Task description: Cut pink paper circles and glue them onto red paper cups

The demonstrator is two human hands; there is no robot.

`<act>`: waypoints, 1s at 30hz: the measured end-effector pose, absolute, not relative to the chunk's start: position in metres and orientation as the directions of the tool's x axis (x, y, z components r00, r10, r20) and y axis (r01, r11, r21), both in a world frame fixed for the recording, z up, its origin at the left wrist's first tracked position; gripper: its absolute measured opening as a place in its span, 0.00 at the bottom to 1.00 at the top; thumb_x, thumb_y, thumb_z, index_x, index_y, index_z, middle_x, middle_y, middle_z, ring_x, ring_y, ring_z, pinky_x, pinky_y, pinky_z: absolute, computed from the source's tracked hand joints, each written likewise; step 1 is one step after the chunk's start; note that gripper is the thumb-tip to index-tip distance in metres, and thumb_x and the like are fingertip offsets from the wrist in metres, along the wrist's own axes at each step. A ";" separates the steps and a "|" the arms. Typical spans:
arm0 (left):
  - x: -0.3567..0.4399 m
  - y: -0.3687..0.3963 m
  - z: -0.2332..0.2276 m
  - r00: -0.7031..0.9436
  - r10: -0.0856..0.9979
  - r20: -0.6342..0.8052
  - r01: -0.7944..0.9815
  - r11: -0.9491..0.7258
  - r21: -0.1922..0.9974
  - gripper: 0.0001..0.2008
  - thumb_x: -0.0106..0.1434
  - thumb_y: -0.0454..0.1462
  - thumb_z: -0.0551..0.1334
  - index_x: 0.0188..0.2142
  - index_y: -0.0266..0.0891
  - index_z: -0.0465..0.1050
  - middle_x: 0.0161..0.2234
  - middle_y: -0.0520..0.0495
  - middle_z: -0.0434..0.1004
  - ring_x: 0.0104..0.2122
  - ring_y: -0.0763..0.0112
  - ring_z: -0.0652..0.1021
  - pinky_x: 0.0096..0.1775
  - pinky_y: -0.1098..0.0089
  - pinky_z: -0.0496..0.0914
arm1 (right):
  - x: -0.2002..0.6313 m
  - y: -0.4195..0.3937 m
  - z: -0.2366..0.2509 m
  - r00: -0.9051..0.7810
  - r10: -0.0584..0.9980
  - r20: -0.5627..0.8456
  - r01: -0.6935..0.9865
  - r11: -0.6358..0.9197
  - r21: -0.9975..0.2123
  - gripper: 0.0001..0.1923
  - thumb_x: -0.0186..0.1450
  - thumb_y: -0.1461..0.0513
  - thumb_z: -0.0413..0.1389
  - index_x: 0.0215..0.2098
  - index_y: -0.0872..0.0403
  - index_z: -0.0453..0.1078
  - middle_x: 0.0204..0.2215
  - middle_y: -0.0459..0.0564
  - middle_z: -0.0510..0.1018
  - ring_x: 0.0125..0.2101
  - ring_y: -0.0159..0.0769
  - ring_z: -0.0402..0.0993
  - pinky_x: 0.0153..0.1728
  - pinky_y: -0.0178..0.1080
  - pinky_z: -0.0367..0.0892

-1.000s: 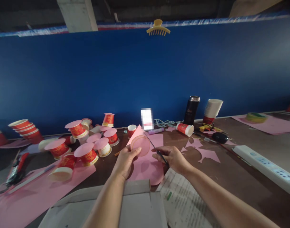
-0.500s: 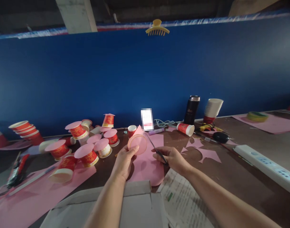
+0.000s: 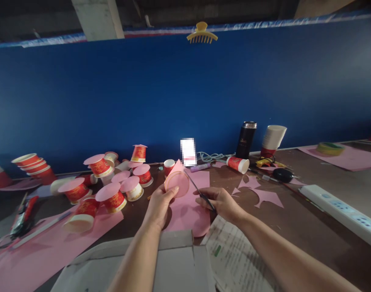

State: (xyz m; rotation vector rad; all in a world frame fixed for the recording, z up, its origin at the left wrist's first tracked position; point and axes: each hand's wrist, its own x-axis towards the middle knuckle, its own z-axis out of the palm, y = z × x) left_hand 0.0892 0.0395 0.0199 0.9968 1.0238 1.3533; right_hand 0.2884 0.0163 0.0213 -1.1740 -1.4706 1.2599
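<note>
Between thumb and fingers, my left hand point(image 3: 161, 205) pinches a piece of pink paper point(image 3: 177, 182) that has a circle outlined on it and a pointed corner at the top. My right hand point(image 3: 221, 204) grips dark scissors point(image 3: 200, 192), whose blades point up and left and lie close by the circle's right side. Whether the blades touch the paper I cannot tell. Beneath both hands lies a larger pink sheet point(image 3: 188, 219) on the brown table. A small red paper cup point(image 3: 168, 168) stands just behind the held piece.
Several red paper cups point(image 3: 112, 201) topped with pink discs stand to the left. Pink offcuts point(image 3: 269, 197), a black flask point(image 3: 247, 140), a lying cup point(image 3: 237, 165) and a white power strip point(image 3: 340, 213) are to the right. A grey-white box point(image 3: 173, 263) and printed paper point(image 3: 234, 259) lie in front.
The pink piece has turned slightly in my left hand and shifted a little to the right. My right hand and the scissors stay almost in place.
</note>
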 end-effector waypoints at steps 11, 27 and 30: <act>0.088 0.040 0.019 -0.004 0.999 0.036 -0.232 -0.036 0.972 0.15 0.48 0.42 0.71 0.34 0.37 0.76 0.27 0.52 0.73 0.26 0.77 0.68 0.31 0.73 0.61 | 0.288 0.014 0.027 -0.183 0.983 0.014 0.146 0.041 -0.988 0.27 0.50 0.47 0.65 0.41 0.58 0.77 0.21 0.44 0.71 0.23 0.28 0.62 0.24 0.33 0.58; 0.088 0.038 0.020 0.017 1.000 0.022 -0.238 -0.017 0.971 0.13 0.48 0.41 0.71 0.31 0.37 0.73 0.24 0.55 0.68 0.25 0.78 0.65 0.31 0.73 0.59 | 0.287 0.014 0.029 -0.155 0.987 0.034 0.193 0.064 -0.979 0.27 0.50 0.47 0.65 0.39 0.59 0.78 0.22 0.45 0.71 0.23 0.29 0.62 0.24 0.34 0.59; 0.088 0.038 0.021 0.016 1.000 0.015 -0.246 -0.010 0.969 0.13 0.49 0.41 0.70 0.31 0.36 0.73 0.24 0.55 0.67 0.24 0.77 0.65 0.30 0.73 0.59 | 0.287 0.014 0.028 -0.163 0.986 0.029 0.187 0.059 -0.981 0.27 0.50 0.47 0.65 0.40 0.58 0.78 0.21 0.44 0.70 0.23 0.29 0.61 0.24 0.33 0.58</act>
